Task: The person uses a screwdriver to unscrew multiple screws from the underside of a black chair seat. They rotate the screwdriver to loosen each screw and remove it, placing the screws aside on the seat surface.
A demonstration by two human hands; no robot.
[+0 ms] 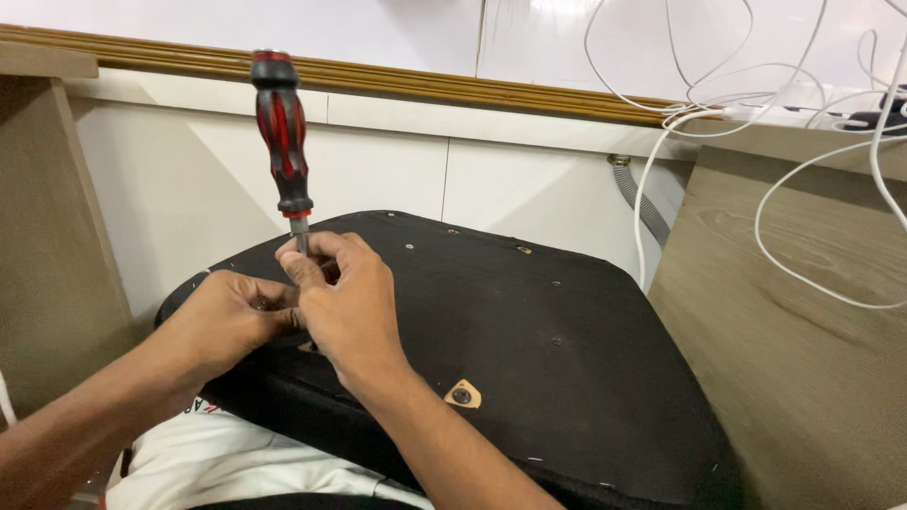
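Observation:
A red-and-black screwdriver (281,132) stands upright, tip down, on the black fabric underside of a chair seat (529,321). My right hand (345,302) pinches its metal shaft just below the handle. My left hand (231,316) presses against the right hand at the seat's near left edge, fingers curled around the spot where the tip meets the seat. What the left fingers hold is hidden. A small tan metal bracket with a screw (463,394) sits on the seat near my right wrist. Several screw holes dot the seat's far side.
The seat rests on my lap. A brown wooden panel (803,331) stands to the right and another (47,236) to the left. White cables (756,104) hang over the right panel. A grey corrugated hose (642,203) runs down the white wall behind.

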